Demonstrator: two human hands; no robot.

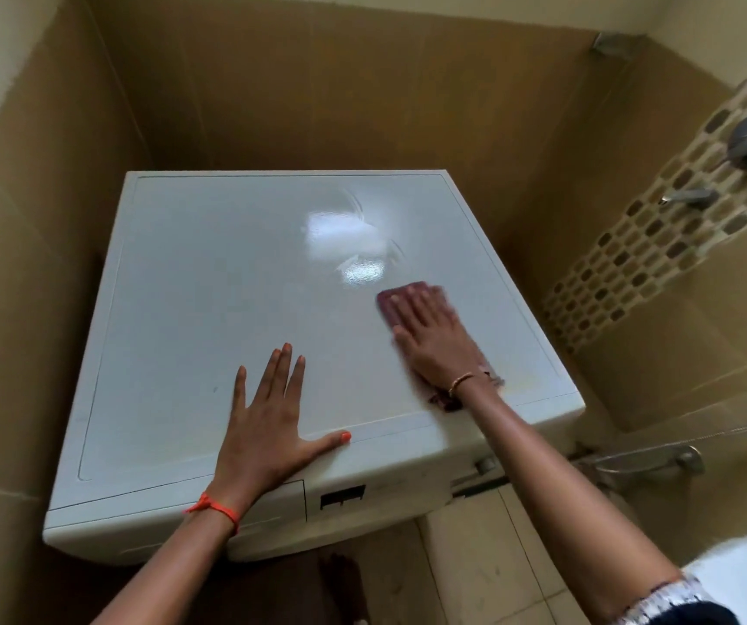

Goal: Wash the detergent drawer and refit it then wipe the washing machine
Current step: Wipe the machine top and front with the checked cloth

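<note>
Head view: my left grip (267, 412) spread flat on washing machine (209, 272) near edge, bracing me. Right grip (430, 336) flat, pressing maroon cloth (389, 300) onto lid's right side for wiping. Detergent drawer (137, 521) near-left front, looks refitted.

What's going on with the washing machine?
A person is wiping the top of the washing machine. The right hand presses a dark red cloth flat on it, towards the right side. The left hand rests flat near the front edge. The drawer at the front looks fitted in place.
</note>
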